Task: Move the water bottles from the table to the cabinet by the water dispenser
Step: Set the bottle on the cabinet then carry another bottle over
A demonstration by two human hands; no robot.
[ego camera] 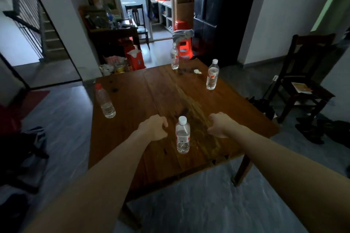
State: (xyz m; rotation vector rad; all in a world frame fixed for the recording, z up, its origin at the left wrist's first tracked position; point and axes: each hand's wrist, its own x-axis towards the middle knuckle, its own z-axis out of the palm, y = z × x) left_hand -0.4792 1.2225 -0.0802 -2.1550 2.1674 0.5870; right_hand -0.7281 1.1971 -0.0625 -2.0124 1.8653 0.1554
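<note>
While both hands hover with fingers loosely curled and holding nothing, my left hand [154,127] and right hand [219,126] flank the nearest water bottle [182,135]. Three more stand farther out: red-capped bottle [105,101] left, white-capped bottle [212,74] right, far bottle [174,56] ahead. All four remain on the wooden table [151,96]; none delivered. Beyond lie a dim room and a chair [301,77].

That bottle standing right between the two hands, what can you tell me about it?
The nearest bottle is clear plastic with a white screw cap and a pale label carrying a red patch around its middle. It looks filled with water and stands upright, capped, on the brown wooden table near the front edge. The left hand and right hand hover on either side with loosely curled fingers; neither touches it.
</note>
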